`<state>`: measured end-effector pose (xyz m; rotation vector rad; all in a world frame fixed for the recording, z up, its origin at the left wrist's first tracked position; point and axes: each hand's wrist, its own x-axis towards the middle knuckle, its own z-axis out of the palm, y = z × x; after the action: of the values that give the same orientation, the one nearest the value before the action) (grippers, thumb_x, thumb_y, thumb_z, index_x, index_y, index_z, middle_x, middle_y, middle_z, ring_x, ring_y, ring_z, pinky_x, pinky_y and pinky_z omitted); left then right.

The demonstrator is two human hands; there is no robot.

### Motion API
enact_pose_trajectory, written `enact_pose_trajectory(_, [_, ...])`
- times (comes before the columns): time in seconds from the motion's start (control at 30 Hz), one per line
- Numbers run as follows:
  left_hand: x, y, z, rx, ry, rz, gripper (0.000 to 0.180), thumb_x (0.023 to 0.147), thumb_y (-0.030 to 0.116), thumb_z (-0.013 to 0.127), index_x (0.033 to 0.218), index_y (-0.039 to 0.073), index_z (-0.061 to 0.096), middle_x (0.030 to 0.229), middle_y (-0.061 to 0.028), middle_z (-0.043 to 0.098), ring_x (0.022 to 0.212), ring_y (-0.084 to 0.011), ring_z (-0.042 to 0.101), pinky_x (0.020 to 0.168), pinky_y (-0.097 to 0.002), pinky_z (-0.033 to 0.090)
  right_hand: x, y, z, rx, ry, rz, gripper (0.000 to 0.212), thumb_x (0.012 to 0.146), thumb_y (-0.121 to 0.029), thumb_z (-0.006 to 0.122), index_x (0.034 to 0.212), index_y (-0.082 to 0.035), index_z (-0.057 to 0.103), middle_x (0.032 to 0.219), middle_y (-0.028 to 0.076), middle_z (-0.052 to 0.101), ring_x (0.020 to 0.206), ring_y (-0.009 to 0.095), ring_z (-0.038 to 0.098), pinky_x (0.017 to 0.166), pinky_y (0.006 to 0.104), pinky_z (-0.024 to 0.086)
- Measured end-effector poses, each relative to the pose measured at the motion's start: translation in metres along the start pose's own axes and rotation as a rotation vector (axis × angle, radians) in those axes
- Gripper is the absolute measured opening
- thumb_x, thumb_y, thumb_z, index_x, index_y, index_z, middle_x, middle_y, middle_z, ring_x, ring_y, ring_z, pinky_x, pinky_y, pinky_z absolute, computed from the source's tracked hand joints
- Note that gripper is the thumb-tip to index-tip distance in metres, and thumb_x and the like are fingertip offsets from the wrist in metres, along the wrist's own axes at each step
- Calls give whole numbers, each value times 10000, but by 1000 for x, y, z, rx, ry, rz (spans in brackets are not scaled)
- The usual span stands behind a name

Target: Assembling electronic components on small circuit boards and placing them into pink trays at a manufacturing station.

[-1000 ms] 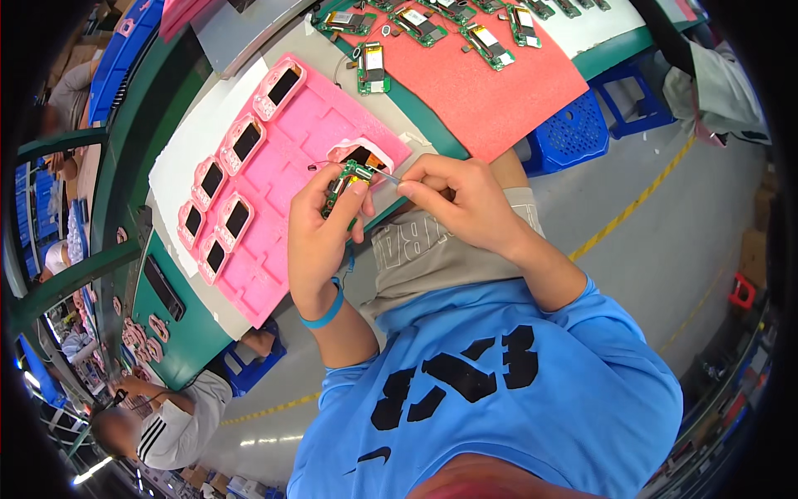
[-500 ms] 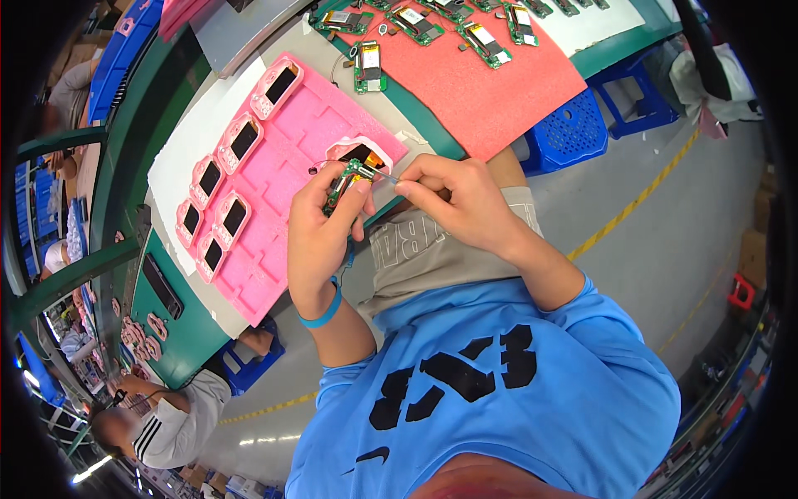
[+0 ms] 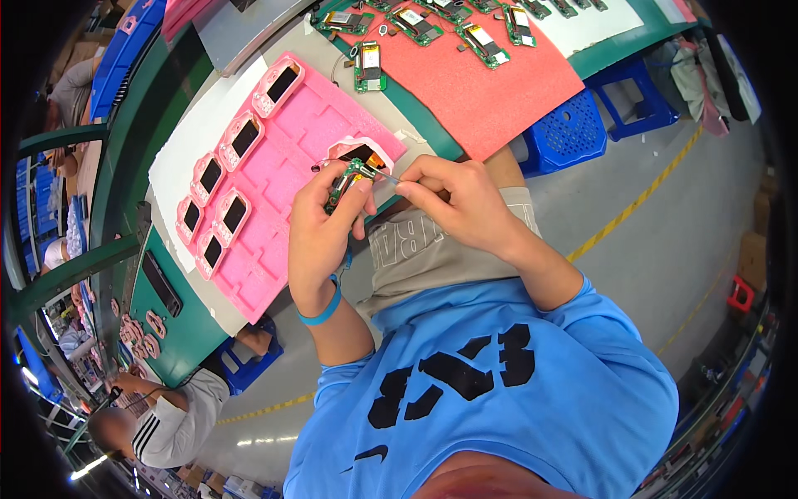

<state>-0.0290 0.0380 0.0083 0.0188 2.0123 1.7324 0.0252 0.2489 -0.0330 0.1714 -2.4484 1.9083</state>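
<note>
Head view: your right hand (image 3: 457,200) pinching slim metal tool (image 3: 387,176), tip right by green circuit board (image 3: 339,190), too tiny to say if touching tbh. Left hand (image 3: 322,229) fingers clamped on that board, near pink casing (image 3: 342,148). Further out: pink tray (image 3: 312,121) with six screened casings (image 3: 242,140), red mat (image 3: 499,108) with battery-topped boards (image 3: 484,43).

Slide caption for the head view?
Left hand holds a green circuit board, right hand a thin tool at its upper end, close to a pink-shelled screen.
</note>
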Motion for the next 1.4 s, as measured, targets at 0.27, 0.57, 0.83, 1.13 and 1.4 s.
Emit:
enact_pose_trajectory(0.27, [0, -3, -3, -10, -44, 18, 239, 1020, 105, 681, 1216, -29, 706, 801, -61, 706, 568, -82, 526, 520, -204, 413, -1, -1, -1, -6, -8, 7, 22, 992, -18, 709, 972, -22, 717, 627, -29, 558, 545, 67, 390, 527, 242, 294])
enact_pose_trajectory(0.57, [1, -6, -5, 5, -53, 21, 227, 1025, 102, 671, 1208, -27, 707, 804, -54, 711, 563, -78, 523, 514, -205, 410, 1, -4, -12, 9, -83, 36, 40, 996, -38, 709, 958, -35, 721, 612, -32, 541, 538, 70, 378, 520, 256, 287])
enact_pose_trajectory(0.83, [3, -4, 1, 3, -49, 20, 218, 1023, 103, 666, 1196, -22, 708, 796, -51, 707, 555, -73, 511, 504, -205, 396, -1, -1, -7, -99, 10, -79, 36, 983, -50, 723, 947, -50, 723, 604, -32, 543, 525, 78, 381, 505, 265, 284])
enact_pose_trajectory(1.13, [2, 1, 9, 73, -8, 24, 199, 1021, 114, 659, 1169, -9, 711, 784, -44, 697, 550, -71, 495, 505, -201, 379, -2, 6, 0, -213, 145, -211, 58, 980, -63, 733, 924, -57, 719, 613, -22, 566, 519, 82, 406, 500, 265, 293])
enact_pose_trajectory(1.4, [1, 4, 12, 53, -6, 9, 189, 1024, 116, 659, 1163, -5, 700, 778, -39, 691, 549, -73, 492, 509, -201, 380, -2, 2, -14, -66, 28, -82, 63, 979, -69, 737, 921, -54, 718, 617, -19, 590, 518, 80, 423, 499, 267, 306])
